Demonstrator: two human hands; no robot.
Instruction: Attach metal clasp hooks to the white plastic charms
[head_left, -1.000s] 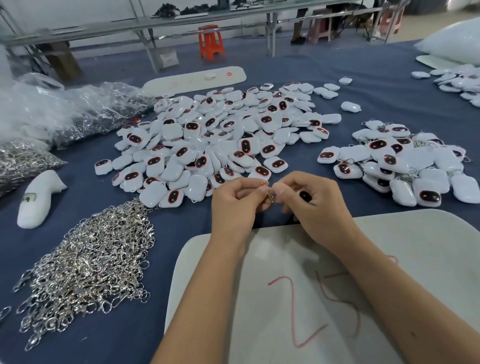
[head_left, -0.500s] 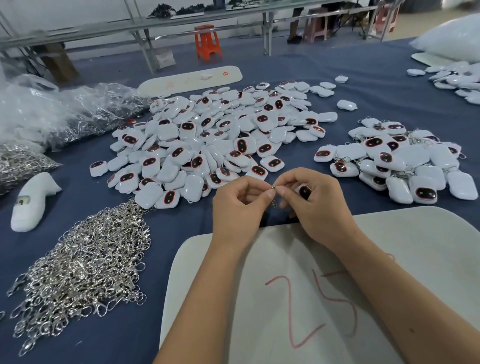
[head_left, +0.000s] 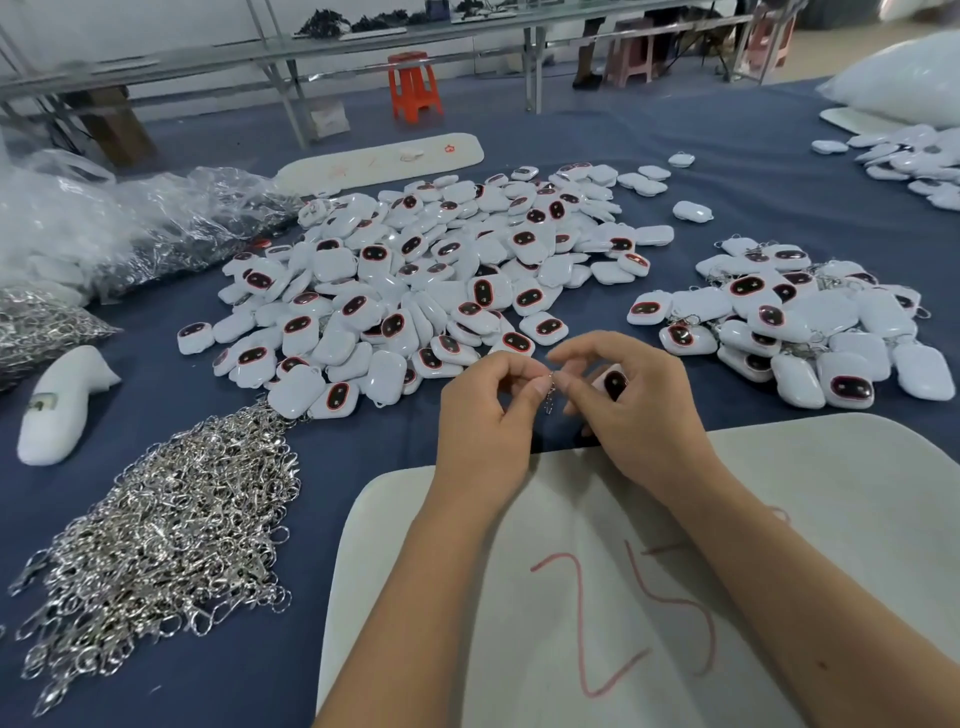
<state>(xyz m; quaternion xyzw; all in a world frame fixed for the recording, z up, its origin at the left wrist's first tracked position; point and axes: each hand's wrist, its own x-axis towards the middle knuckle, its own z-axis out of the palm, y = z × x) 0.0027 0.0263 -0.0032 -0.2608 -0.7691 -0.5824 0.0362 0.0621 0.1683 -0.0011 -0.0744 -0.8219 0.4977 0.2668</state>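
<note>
Frame center: small metal clasp (head_left: 550, 395) pinched between left hand (head_left: 485, 415) fingers and right hand (head_left: 639, 410) fingertips; right also curls round glossy white charm (head_left: 613, 383), dark oval face. Charm pile (head_left: 431, 280) above, tangled silver hooks (head_left: 166, 525) lower left, blue cloth counter (head_left: 727, 171).

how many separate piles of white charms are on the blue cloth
3. A big pile in the middle, a smaller pile with clasps on to the right, and a third at the far right edge, partly cut off, so more may be hidden.
</note>
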